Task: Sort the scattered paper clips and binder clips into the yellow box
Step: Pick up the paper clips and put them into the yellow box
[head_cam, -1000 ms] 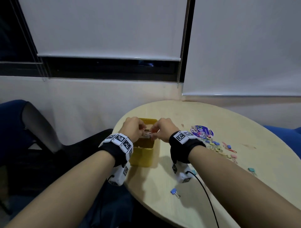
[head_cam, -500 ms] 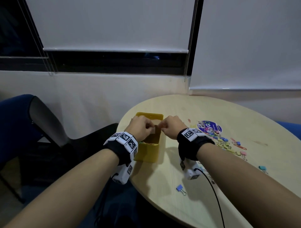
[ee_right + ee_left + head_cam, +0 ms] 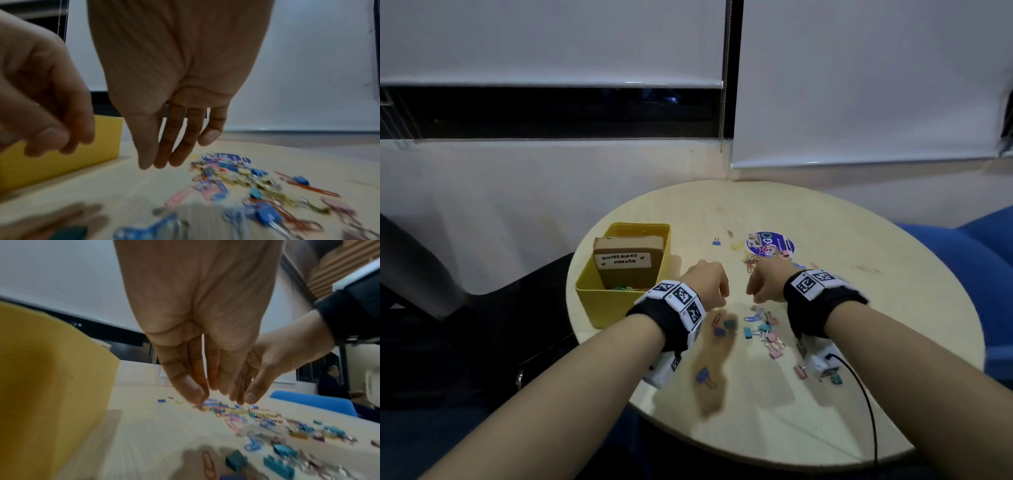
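The yellow box stands at the table's left edge with a few paper clips in its bottom. My left hand hovers just right of the box, fingers hanging down and holding nothing. My right hand hangs beside it, fingers straight and empty. Both hands are above a scatter of coloured paper clips and binder clips. More clips lie further back. A blue binder clip lies alone near my left wrist.
A brown cardboard box labelled "whiteboard marker" leans inside the yellow box. A round blue sticker lies behind the clips on the round table. A dark chair stands left and a blue seat right.
Both hands have left the yellow box and moved right and towards me, over the clip pile. The clip they held above the box is no longer in them. The head view has tilted down.
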A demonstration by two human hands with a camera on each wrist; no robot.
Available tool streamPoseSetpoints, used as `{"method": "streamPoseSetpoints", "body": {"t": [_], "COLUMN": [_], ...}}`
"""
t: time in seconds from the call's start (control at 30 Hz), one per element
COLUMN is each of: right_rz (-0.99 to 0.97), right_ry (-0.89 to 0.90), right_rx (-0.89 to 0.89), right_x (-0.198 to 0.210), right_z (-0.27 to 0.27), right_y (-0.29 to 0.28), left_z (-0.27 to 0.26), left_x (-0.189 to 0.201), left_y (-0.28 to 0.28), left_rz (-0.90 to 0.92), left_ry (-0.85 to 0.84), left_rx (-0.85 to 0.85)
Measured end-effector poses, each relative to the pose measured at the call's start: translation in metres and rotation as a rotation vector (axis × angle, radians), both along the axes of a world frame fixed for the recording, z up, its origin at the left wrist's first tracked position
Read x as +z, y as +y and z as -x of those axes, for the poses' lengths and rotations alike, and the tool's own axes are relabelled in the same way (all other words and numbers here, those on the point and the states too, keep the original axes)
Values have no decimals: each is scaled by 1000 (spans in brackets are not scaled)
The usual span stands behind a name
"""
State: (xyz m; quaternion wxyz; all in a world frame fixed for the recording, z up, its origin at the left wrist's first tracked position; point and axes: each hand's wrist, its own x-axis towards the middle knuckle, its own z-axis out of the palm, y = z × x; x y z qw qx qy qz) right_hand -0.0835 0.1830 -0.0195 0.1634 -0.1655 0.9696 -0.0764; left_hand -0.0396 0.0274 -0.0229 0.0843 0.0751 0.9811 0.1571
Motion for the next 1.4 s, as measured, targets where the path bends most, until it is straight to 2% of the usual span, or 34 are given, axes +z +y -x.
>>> {"method": "streamPoseSetpoints", "body": {"t": [0.1,0.4,0.7,1.07,1.2,1.4], "right_rz": [-21,-46,-51,157,195,112], "right_ry": [-55,-26,-52,59,90,111], "right_rx": [25,84,158,84,88,104], "right_x": [-13,-39,-38,-36,-28,-27], "right_z": [-3,8,8,8,11,19], "right_y": [8,7,4,9,20,24], "left_z": [4,20,26,22,26,37], "left_x": [-19,-31,-42,-46,-43,-43], "left_y": [10,23,19,25,28,37], "left_rz": [118,190,88,-217,-215,-156], "left_ry": [-103,-107,-123,24,68,63], "left_rx": [2,69,72,9,-5,6]}}
